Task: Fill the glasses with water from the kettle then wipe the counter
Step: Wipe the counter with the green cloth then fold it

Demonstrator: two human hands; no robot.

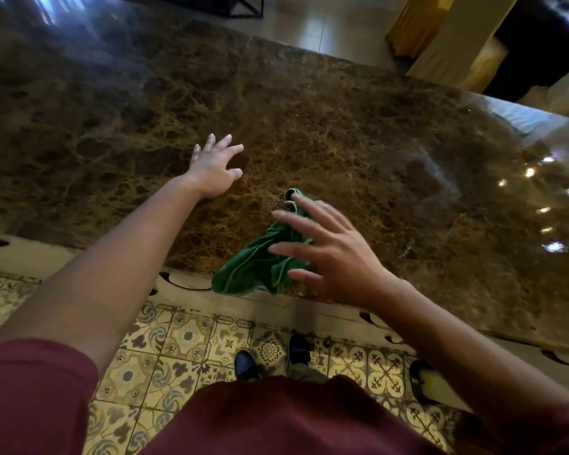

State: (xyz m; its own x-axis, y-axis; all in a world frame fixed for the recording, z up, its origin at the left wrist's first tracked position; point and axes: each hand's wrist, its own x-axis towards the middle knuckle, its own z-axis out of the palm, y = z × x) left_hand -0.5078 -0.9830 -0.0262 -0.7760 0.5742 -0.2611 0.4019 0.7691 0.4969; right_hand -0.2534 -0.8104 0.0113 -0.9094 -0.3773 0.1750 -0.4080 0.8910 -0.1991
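The left hand (216, 169) rests palm-down on the counter (391, 152), fingers (225, 141) spread and grasping nothing, with bare marble all around it. Just right, a crumpled green cloth (257, 267) lies at the counter's near edge — one corner hanging over it — beside a patch of small droplets (275, 200). The right hand (329, 254) hovers over the cloth, fingers splayed and released. Right of it the dark brown veined marble runs on bare and glossy — patterned floor tiles (184, 339) lie below the edge.
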